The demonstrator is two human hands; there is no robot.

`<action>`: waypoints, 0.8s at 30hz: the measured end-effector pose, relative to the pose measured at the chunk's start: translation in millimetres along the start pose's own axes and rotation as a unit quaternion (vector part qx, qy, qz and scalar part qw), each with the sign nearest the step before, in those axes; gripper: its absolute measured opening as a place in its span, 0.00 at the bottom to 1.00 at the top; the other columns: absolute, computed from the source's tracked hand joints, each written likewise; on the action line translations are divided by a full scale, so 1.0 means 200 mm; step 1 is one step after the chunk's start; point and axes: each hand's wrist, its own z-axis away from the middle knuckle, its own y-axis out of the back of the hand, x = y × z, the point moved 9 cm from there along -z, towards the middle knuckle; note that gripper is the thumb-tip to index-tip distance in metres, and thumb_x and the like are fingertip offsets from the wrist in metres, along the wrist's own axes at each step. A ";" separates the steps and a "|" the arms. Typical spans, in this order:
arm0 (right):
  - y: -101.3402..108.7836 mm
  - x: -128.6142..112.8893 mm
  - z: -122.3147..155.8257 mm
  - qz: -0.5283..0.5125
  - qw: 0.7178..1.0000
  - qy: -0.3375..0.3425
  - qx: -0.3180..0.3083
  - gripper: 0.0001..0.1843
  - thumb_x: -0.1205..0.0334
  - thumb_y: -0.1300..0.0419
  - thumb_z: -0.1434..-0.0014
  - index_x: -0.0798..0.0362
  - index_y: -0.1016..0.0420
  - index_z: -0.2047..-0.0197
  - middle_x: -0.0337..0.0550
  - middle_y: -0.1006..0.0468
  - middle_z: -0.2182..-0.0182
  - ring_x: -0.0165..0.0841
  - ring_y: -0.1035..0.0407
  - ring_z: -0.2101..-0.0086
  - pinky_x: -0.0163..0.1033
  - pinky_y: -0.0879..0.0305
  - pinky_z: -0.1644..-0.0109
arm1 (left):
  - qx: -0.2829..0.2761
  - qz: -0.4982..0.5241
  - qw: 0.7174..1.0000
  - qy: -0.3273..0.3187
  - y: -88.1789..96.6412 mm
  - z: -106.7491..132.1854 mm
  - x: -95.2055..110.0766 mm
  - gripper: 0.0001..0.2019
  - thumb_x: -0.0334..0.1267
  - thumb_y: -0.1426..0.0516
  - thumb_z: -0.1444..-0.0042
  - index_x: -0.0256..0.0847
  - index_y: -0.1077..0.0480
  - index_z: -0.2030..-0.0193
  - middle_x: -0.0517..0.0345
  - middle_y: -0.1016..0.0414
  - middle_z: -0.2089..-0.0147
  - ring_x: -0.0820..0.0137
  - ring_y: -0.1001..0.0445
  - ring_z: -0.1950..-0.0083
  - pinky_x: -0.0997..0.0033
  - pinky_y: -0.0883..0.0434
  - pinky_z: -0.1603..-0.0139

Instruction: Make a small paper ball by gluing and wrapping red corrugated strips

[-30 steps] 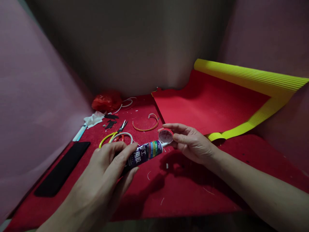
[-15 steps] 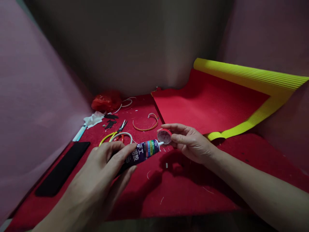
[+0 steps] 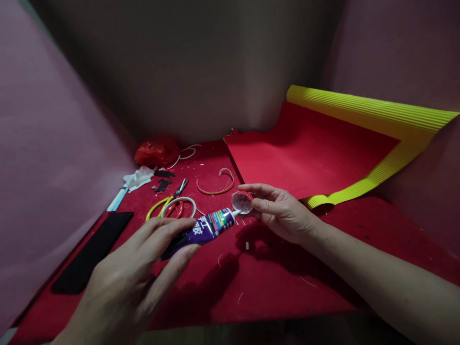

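Observation:
My left hand (image 3: pixel 147 263) is closed around a dark purple glue tube (image 3: pixel 206 229) with a striped, coloured label. The tube's white nozzle points right and reaches the lower edge of a small round cup of coiled corrugated paper (image 3: pixel 242 203). That cup is red at the rim, with a whitish hollow facing me. My right hand (image 3: pixel 282 211) pinches the cup at its right side between thumb and fingers. Just beyond the left hand lie scissors (image 3: pixel 167 201) with yellow and red handles, and a white paper-strip loop (image 3: pixel 196 207).
Red and yellow corrugated sheets (image 3: pixel 323 148) spread at the back right. An orange strip (image 3: pixel 215 192) curls on the red cloth. At left are a black flat object (image 3: pixel 93 251), a light-blue knife-like object (image 3: pixel 118 199), white tissue (image 3: pixel 139 178), black scraps (image 3: pixel 164 184) and a red plastic bag (image 3: pixel 157 151).
My left thumb has moved lower on the glue tube, and the tube has turned slightly. The cup tilts a little more toward me, its hollow showing wider. Both hands keep their hold.

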 end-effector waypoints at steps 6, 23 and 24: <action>0.00 0.00 0.00 -0.005 1.000 -0.001 0.003 0.16 0.69 0.31 0.54 0.53 0.21 0.59 0.41 0.20 0.63 0.31 0.27 0.63 0.38 0.33 0.57 | 0.024 0.057 0.996 0.056 0.02 0.00 -0.04 0.13 0.52 0.48 0.41 0.54 0.32 0.53 0.67 0.25 0.59 0.75 0.26 0.65 0.79 0.30 0.63; 0.01 0.00 0.00 0.022 1.000 0.009 0.009 0.14 0.67 0.31 0.52 0.51 0.21 0.60 0.40 0.20 0.64 0.29 0.28 0.66 0.39 0.34 0.57 | 0.064 0.052 0.992 0.092 0.04 0.01 -0.04 0.11 0.51 0.47 0.42 0.52 0.29 0.58 0.70 0.27 0.69 0.83 0.39 0.84 0.81 0.35 0.75; 0.01 0.00 0.00 0.023 1.000 0.009 0.010 0.14 0.66 0.31 0.53 0.51 0.21 0.60 0.40 0.20 0.64 0.29 0.28 0.66 0.39 0.34 0.57 | 0.069 0.051 0.992 0.089 0.04 0.01 -0.04 0.11 0.51 0.47 0.42 0.52 0.29 0.58 0.70 0.27 0.69 0.83 0.39 0.84 0.81 0.36 0.76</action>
